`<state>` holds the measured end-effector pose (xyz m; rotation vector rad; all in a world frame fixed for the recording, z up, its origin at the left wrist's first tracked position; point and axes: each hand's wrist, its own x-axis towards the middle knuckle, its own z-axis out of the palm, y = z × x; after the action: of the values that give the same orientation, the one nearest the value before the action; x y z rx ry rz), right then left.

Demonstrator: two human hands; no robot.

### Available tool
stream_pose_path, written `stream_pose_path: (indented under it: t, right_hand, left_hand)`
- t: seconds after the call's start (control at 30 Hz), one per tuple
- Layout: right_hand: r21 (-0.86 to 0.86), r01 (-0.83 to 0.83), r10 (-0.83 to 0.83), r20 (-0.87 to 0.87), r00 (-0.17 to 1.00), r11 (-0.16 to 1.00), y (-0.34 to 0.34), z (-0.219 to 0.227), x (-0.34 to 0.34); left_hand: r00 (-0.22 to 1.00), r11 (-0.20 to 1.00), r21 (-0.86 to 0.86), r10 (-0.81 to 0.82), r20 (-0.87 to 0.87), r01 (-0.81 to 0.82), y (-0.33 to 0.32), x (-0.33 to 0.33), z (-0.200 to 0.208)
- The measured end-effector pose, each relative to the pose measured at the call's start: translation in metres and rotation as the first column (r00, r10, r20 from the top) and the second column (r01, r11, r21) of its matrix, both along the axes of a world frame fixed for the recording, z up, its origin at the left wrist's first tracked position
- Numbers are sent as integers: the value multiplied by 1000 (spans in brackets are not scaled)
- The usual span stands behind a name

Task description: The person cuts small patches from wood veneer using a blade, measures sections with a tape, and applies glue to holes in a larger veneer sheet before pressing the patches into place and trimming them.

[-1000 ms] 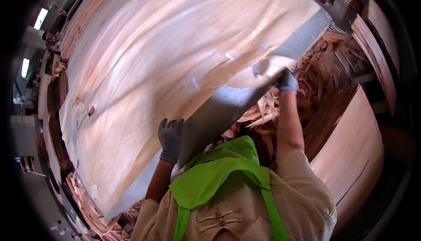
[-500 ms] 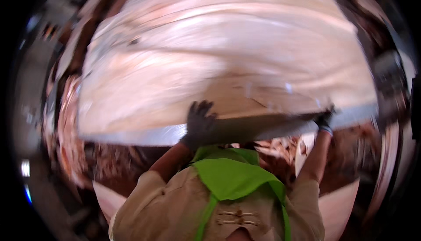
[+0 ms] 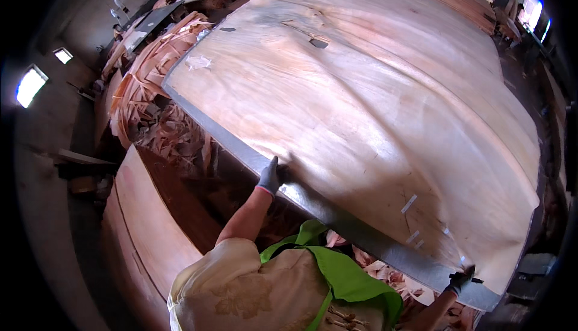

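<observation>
**One pale wood sheet [image 3: 313, 102] bordered by a grey strip [image 3: 388, 249]**

Nearest, toward 5 o'clock, hangs a green apron [image 3: 352, 277]. At 4 o'clock the right hand [image 3: 462, 280], gloved, closes around a slim dark object [image 3: 477, 280] by the strip. Just below the clock's centre, the left hand [image 3: 269, 177] touches that strip; whether it pinches the edge, I cannot tell. Pale curved boards [image 3: 141, 204] stand at 8 o'clock. The sheet spreads from 11 round to 4. Torn scraps [image 3: 174, 132] lie toward 10, a bright window [image 3: 31, 85] beyond.
</observation>
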<state>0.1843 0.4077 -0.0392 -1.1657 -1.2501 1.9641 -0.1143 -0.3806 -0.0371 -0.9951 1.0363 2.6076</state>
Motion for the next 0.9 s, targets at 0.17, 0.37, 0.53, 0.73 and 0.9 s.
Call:
stream_pose_path:
  t: [0.17, 0.37, 0.53, 0.73, 0.9]
  right_hand:
    - [79, 76, -83, 85, 993, 994, -21, 31, -27]
    - [41, 307, -307, -17, 952, 951, -36, 47, -56]
    - [258, 119, -183, 241, 953, 959, -11, 97, -35]
    - [182, -111, 62, 256, 965, 977, 42, 127, -22]
    - [51, -248, 221, 311, 924, 967, 34, 96, -36]
  left_hand:
    - [961, 975, -191, -154, -229, 110, -67, -46, -29]
    - [973, 967, -107, -227, 39, 230, -8, 16, 67]
    - [907, 922, 150, -380, 181, 356, 22, 46, 71]
    - [911, 908, 74, -410, -45, 413, 10, 20, 34]
    - [974, 1000, -11, 13, -226, -16, -83, -47, -15]
